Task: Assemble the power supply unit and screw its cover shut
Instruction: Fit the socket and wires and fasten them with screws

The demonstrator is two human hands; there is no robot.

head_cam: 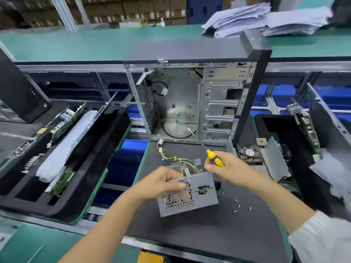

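The left hand (pixel 161 182) is gripping the power supply (pixel 188 194) by its upper left edge, fingers curled over the vented face, tilting the grey metal box up off the dark mat (pixel 190 234) on the table (pixel 117 249). The box is sitting at the middle of the mat, just in front of the open computer case (pixel 190 103) that is standing upright behind it. A bundle of yellow wires (pixel 176 158) is trailing out of the top of the box toward the case.

The right hand (pixel 226 166) is clamping its grip around the yellow handle of a screwdriver (pixel 209 149), with the shaft pointing up and away toward the case, its tip clear of the box. Loose screws (pixel 237 205) are lying scattered on the mat to the right of the power supply, apart from it. A small fan (pixel 249 152) is resting beside a bent metal plate (pixel 273 158) near the case's right corner. Stacks of paper (pixel 266 19) are lying on the green shelf (pixel 95 44) behind.
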